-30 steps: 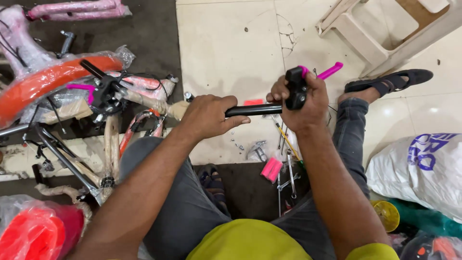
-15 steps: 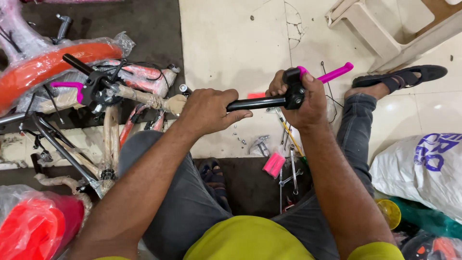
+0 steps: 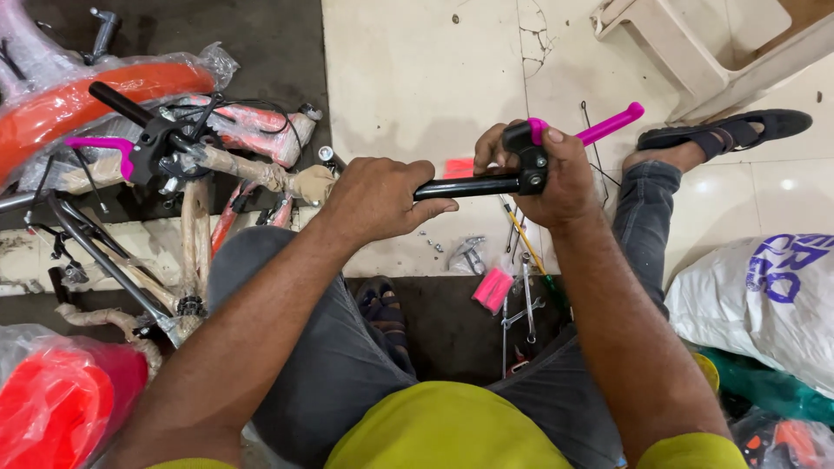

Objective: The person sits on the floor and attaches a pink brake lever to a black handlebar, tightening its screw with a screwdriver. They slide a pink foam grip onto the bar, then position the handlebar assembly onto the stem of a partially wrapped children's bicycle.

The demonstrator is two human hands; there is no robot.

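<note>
I'm seeing both hands working 1 black metal handlebar tube [image 3: 469, 186], held level above the pale tiled floor [image 3: 417, 78], in front of the knees. Left hand [image 3: 375, 201] is wrapped tight around the tube's left end, fingers closed on it. Right hand [image 3: 546, 174] is clamped over the black brake-lever clamp body [image 3: 528, 156] sitting on the tube, with the bright pink plastic brake lever [image 3: 611, 124] sticking out to the right past the knuckles.

Progress, my read: the lever clamp is already on the bar, so that step looks done. I'm judging it as being positioned or snugged; no tool is in either hand, and I cannot tell whether the clamp bolt is tight. The bar is not mounted on anything. A second black bar with a matching pink lever [image 3: 102, 146] is lying on the paper-wrapped bicycle frame [image 3: 217, 165] at the left, apart from the hands, next to the orange plastic-wrapped mudguard [image 3: 95, 95].

Loose hardware and thin metal spanners [image 3: 526, 304] are lying on the floor under the bar, with a small pink plastic piece [image 3: 492, 288] among them.

Containers: the white woven sack with blue print [image 3: 764, 295] at the right is looking full, contents hidden. The clear plastic bag [image 3: 52, 399] at lower left is holding red-orange parts. The white plastic stool [image 3: 695, 61] at top right is carrying nothing that I can see.
</note>
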